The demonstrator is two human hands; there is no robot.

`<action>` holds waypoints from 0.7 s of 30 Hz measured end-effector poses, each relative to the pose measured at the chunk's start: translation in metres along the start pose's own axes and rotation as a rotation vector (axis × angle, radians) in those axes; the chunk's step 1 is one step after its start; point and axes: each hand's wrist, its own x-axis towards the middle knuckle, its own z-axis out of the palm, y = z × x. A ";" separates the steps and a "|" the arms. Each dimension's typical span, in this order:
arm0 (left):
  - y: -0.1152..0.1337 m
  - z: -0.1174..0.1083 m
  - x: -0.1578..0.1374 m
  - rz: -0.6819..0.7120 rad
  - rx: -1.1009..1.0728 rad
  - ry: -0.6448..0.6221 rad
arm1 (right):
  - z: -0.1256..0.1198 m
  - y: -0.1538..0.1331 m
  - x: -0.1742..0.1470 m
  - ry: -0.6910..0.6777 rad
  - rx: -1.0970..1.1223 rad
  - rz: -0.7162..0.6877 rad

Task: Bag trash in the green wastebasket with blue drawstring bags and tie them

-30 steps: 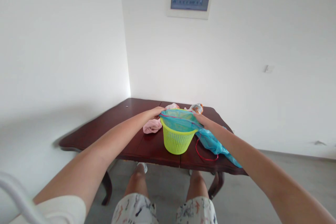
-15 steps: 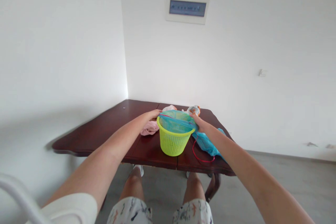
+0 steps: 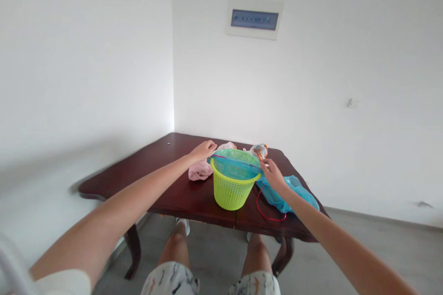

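A yellow-green plastic basket (image 3: 232,193) with mesh sides stands upright near the table's front edge. Inside it and across its mouth lies a thin blue drawstring garbage bag (image 3: 238,167), its red cord running along the upper edge. My left hand (image 3: 203,150) is closed on the bag's edge at the basket's left rim. At the right rim, my right hand (image 3: 273,174) pinches the bag's other side between thumb and fingers. More blue plastic (image 3: 294,191) with a loop of red cord spreads over the table under my right forearm.
Left of the basket is a crumpled pink bag (image 3: 200,170). Behind it sit a pale pink bundle (image 3: 227,146) and a clear bag with orange markings (image 3: 259,151). The dark wooden table (image 3: 138,170) meets the white walls at the back left.
My hands have shifted slightly along the rim, and the bag's corded edge is drawn straighter across the basket's mouth. The view has moved a little, showing more of the blue plastic at right.
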 end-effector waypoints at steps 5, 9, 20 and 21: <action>0.001 0.002 -0.027 0.311 0.136 -0.150 | -0.004 -0.004 -0.039 -0.056 0.073 -0.064; 0.005 0.007 -0.034 0.417 0.227 -0.096 | 0.003 -0.006 -0.042 -0.015 0.181 0.013; -0.043 0.033 -0.077 0.741 0.347 0.152 | -0.002 0.003 -0.062 -0.022 0.313 -0.009; -0.047 0.035 -0.076 0.742 0.355 0.151 | -0.004 0.002 -0.062 -0.031 0.297 -0.011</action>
